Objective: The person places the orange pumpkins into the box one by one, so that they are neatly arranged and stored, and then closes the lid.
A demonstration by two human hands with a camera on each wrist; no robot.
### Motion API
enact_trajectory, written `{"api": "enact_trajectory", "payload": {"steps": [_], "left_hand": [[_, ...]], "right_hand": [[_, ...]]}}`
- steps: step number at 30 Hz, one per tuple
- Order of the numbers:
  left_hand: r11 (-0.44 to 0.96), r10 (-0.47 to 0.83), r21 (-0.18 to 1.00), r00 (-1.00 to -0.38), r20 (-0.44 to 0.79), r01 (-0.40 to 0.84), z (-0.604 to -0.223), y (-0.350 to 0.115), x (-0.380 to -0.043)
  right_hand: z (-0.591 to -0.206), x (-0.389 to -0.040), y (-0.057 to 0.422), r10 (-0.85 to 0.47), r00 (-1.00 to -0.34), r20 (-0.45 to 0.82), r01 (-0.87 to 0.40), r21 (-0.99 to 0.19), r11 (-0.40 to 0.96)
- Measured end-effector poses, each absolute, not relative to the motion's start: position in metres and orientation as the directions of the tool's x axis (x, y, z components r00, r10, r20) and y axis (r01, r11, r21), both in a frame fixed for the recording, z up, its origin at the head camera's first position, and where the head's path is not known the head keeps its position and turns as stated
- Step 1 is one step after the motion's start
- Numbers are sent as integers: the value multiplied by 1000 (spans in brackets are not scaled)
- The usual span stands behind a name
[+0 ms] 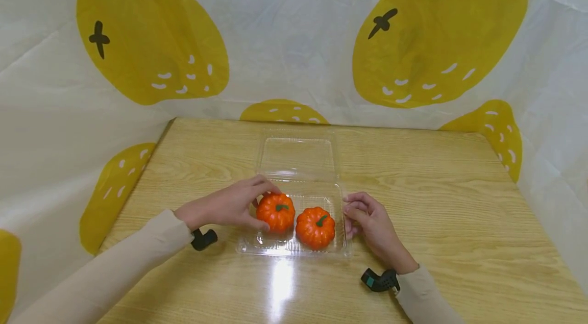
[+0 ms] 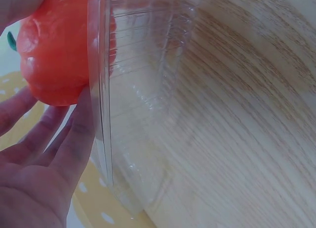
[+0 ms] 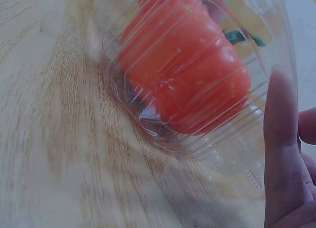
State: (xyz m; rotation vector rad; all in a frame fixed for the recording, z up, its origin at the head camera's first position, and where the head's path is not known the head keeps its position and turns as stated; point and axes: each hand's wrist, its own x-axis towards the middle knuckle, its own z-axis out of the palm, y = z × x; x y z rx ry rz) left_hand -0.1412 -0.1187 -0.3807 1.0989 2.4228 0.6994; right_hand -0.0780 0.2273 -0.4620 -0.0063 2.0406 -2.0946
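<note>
An open clear plastic clamshell container (image 1: 342, 194) stands on the table with two small orange toy pumpkins in it. My left hand (image 1: 225, 205) holds the left pumpkin (image 1: 272, 214), thumb on its near side and fingers round its far side. In the left wrist view this pumpkin (image 2: 57, 50) is above the container's rim line, with fingers beneath and thumb over it. The right pumpkin (image 1: 312, 229), green stem up, sits beside it, untouched. At the container's right edge my right hand (image 1: 374, 222) pinches the rim. Through the clear wall the right wrist view shows the right pumpkin (image 3: 187, 75).
The container's hinged lid (image 1: 298, 155) lies folded back on the far side. Beneath is a light wood table (image 1: 436, 201). A white curtain (image 1: 289, 33) with yellow fruit prints hangs behind and at both sides. Each wrist wears a small black camera.
</note>
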Motion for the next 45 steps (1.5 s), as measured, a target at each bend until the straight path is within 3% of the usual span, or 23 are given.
{"api": "enact_trajectory", "payload": {"steps": [20,45], "left_hand": [[568,806,492,-567,-169,660,-379,-112,-138],[588,801,445,-562,-206,676,-384,-109,-138]], "right_hand": [[-460,-79,226,-157,-978,-140,142,-990,-1],[-464,-78,226,-152,-979,-133,135,-991,-3]]}}
